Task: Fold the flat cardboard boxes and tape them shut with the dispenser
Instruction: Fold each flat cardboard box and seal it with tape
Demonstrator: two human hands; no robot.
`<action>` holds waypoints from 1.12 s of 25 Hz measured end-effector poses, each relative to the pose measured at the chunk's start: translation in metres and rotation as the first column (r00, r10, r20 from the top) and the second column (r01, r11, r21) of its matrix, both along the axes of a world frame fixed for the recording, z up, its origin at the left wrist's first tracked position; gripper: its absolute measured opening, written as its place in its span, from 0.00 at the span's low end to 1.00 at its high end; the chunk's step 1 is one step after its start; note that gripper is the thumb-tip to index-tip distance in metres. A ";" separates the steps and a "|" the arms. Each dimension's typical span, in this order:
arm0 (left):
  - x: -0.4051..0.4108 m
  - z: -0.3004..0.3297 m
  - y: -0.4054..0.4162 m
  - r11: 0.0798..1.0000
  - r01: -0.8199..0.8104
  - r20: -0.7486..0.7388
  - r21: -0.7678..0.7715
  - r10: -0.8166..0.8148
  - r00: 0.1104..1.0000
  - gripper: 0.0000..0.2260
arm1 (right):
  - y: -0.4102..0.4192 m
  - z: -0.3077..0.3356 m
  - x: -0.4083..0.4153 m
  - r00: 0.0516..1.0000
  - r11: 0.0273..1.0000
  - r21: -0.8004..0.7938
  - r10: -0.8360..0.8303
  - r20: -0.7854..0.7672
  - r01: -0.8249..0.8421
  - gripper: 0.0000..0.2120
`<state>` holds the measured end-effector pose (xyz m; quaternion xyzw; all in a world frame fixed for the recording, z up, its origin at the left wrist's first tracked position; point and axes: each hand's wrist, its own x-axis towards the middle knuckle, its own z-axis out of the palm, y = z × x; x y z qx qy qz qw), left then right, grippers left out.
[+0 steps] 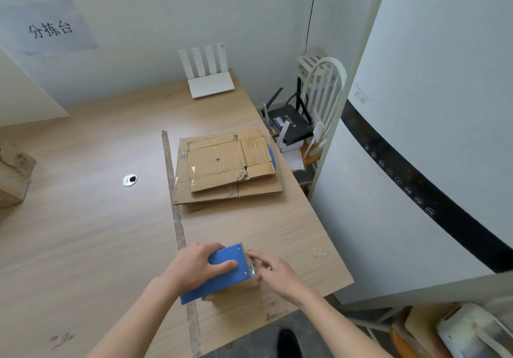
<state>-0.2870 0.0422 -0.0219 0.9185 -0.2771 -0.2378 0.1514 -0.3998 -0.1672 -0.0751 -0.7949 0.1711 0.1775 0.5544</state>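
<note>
Both hands on the blue tape dispenser [222, 270], down at the near edge of the table [97, 232]. Left hand [194, 267] wrapped over its flat side, gripping. Right hand [273, 270] pinching at the toothed end — likely after the tape's loose end. Long side slanting from near-left to far-right. Flat cardboard boxes [224, 166] stacked straight ahead — well apart, none folded yet.
</note>
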 end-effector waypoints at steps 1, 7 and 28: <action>-0.001 0.001 -0.001 1.000 0.004 0.001 -0.002 -0.004 1.000 0.21 | 0.001 0.001 0.003 0.996 0.991 0.102 -0.082 -0.046 0.086 0.19; -0.004 0.002 0.001 1.000 0.008 0.040 -0.007 -0.007 0.999 0.22 | 0.013 0.003 0.002 0.968 0.959 0.142 -0.233 -0.097 0.245 0.09; -0.014 -0.003 0.066 0.995 -0.096 -0.074 0.038 0.099 0.992 0.17 | 0.007 -0.012 -0.004 0.831 0.799 0.285 -0.420 -0.365 0.529 0.09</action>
